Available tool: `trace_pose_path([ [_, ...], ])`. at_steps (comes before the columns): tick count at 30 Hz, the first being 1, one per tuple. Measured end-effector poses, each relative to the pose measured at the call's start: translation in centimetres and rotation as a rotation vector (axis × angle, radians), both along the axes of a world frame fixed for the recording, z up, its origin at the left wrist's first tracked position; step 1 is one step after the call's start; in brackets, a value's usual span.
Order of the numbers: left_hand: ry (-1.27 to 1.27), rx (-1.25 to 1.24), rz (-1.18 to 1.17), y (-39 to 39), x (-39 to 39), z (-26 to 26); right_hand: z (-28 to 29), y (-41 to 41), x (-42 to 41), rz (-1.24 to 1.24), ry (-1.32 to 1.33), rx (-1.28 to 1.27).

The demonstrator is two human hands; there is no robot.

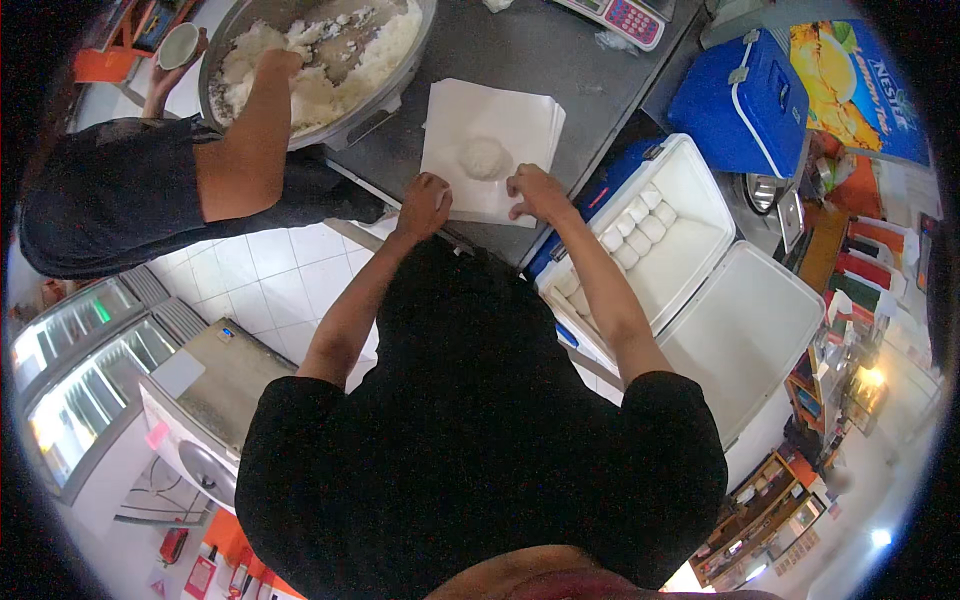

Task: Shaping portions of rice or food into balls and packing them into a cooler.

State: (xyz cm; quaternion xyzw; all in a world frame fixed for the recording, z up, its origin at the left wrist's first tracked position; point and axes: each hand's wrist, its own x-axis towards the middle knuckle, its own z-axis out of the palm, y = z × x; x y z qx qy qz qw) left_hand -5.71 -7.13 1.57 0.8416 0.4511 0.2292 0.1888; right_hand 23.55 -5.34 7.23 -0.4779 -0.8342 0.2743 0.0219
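Observation:
A round mound of white rice sits on the top sheet of a stack of white wrapping paper on the dark worktop. My left hand is at the near left edge of the paper, with its fingers curled on the sheet's edge. At the near right side of the stack, my right hand has its thumb and fingers apart over the paper, beside the rice. Wrapped white packets lie in rows inside the cooler to my right.
A co-worker's hand reaches into a large metal basin of rice; the other holds a bowl. A digital scale stands at the worktop's far side. An open cooler, its lid and a blue cooler are right.

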Motion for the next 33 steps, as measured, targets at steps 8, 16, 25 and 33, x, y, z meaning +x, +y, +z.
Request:
trace_pose_path([
  [8, 0.014, -0.082, 0.036, -0.3, 1.6, 6.4, -1.5, 1.5, 1.4, -0.123, 0.146, -0.212],
  [16, -0.042, -0.083, 0.069, 1.0, 0.2, 3.8, 0.0, 0.3, 1.3, -0.184, 0.058, -0.133],
  [25, -0.228, -0.164, 0.121, 4.7, 0.2, 4.1, 2.2, -1.2, -1.8, -0.373, 0.119, 0.205],
  [33, -0.338, -0.53, 0.32, 10.7, -0.7, -1.3, -3.5, 6.0, 0.7, -0.499, 0.471, -0.243],
])
